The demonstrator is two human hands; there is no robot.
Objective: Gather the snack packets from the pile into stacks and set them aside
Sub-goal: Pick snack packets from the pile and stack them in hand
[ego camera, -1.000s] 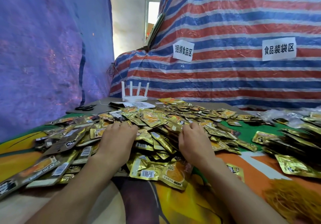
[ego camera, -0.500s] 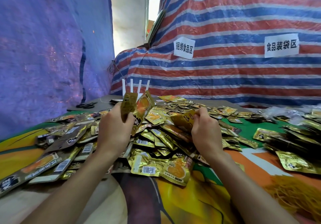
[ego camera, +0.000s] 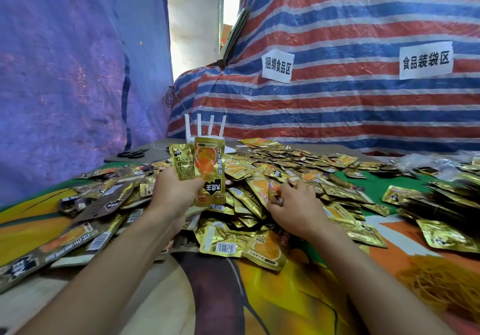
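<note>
A red, white and blue striped tarpaulin [ego camera: 363, 106] and a plain blue tarpaulin [ego camera: 65, 75] wall in a table spread with a printed orange-and-green cloth [ego camera: 259, 301]. Across its middle sprawls the pile [ego camera: 306, 176] of gold snack packets, some face up, some showing barcodes. More packets lie banked in dark rows [ego camera: 441, 204] at the right edge, well apart from the main heap, with a tangle of yellow bands [ego camera: 446, 282] on the cloth nearer the camera.

The person's left hand [ego camera: 174, 194] is raised above the pile's near-left side, fingers and thumb curled tight round the held packets [ego camera: 209, 171] – two of them, standing upright, one overlapping the other. The right hand [ego camera: 293, 204] rests low on the heap, fingers bent down among the packets; motion blur hides whether they clasp one.

Behind the raised packets stands a white router [ego camera: 205, 127] with four antennas, black scissors [ego camera: 132, 154] lie to its left, and two paper signs [ego camera: 277, 65] hang on the striped sheet.
</note>
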